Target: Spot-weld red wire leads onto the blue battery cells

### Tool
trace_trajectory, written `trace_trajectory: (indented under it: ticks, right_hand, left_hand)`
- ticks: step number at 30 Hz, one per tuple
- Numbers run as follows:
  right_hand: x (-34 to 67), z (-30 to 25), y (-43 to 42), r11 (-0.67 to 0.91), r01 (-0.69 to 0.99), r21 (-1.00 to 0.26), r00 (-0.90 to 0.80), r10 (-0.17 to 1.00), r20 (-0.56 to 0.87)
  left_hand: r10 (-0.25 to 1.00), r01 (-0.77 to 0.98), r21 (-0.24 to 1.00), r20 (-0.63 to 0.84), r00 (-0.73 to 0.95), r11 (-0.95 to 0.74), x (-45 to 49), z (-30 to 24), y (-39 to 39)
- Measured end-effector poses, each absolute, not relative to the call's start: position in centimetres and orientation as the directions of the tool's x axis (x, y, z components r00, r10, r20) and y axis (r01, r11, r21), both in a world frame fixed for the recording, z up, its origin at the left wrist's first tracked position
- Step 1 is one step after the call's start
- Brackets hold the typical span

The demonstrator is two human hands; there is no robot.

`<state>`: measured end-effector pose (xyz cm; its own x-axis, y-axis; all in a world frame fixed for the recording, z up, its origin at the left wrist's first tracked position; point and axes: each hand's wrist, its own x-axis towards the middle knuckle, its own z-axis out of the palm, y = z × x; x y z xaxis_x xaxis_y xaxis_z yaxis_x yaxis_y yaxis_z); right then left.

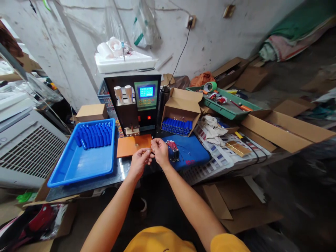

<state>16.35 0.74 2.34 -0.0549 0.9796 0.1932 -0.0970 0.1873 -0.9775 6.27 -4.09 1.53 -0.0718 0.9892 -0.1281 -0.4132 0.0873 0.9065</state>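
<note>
In front of the machine, my left hand (141,159) and my right hand (160,150) are close together, both with fingers pinched. A small thin piece seems to sit between the fingertips, too small to name. Just behind my hands lies an orange board (124,147) at the foot of a black spot welder (147,122) with a lit screen. To the right of my right hand, a bundle of red and black wires (173,150) rests on a blue cloth pad (195,148).
A blue tray (78,171) at left holds several blue cylindrical cells (96,134). More cells fill an open cardboard box (181,101) right of the welder. Behind it stand a dark bottle (165,94) and a green tray (228,110) with tools and tape.
</note>
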Motion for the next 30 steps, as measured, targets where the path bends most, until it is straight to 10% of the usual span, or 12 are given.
trace_trajectory:
  ticks: [22, 30]
  right_hand:
    - [16.1, 2.3, 0.6, 0.236, 0.018, -0.972, -0.421, 0.883, 0.207]
    - [15.6, 2.1, 3.0, 0.309, -0.017, -0.951, -0.259, 0.917, 0.303]
  left_hand:
    - [0.970, 0.185, 0.979, 0.124, -0.211, -0.086, 1.5, 2.0, -5.1]
    - [0.865, 0.314, 0.943, 0.244, -0.439, -0.107, -6.4, 2.3, -4.2]
